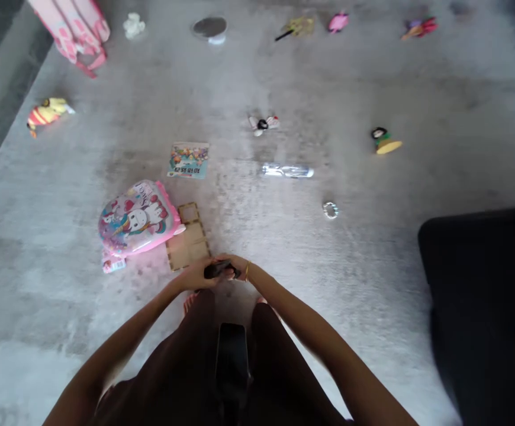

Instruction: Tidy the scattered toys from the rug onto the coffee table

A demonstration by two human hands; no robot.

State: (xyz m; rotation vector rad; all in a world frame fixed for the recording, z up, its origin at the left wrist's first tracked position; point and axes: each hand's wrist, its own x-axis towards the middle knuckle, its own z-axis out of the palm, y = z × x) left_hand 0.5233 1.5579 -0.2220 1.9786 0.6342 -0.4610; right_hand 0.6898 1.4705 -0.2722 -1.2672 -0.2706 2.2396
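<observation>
Grey carpet point(373, 89) fills the head view, seen from above with the person's knees at the lower edge. A small dark object point(220, 270), too blurred to identify, sits at the centre just in front of the knees and slightly above the carpet. The left hand point(194, 276) and the right hand point(236, 265) meet around it, and the fingers of both are curled onto it in a joint grasp. A thin gold bangle point(246, 271) circles the right wrist. Just beyond the left hand lies a flat wooden tray point(189, 238) divided into square compartments; their contents cannot be made out. A pink unicorn bag point(137, 220) lies on its side over the tray's left edge, its interior out of view. A colourful printed card point(188, 160) lies further out. To its right are a clear plastic bottle point(287, 171) on its side and a small beaded ring point(330, 209). A small winged toy point(263, 123) lies beyond the bottle, and a green and yellow figure point(385, 142) lies well to the right. A yellow striped toy point(47, 112) rests near the left margin and a pink backpack point(75, 29) at the top left. A grey round lid point(210, 27) and several small toys line the far edge. Dark furniture point(483, 307) occupies the lower right.
</observation>
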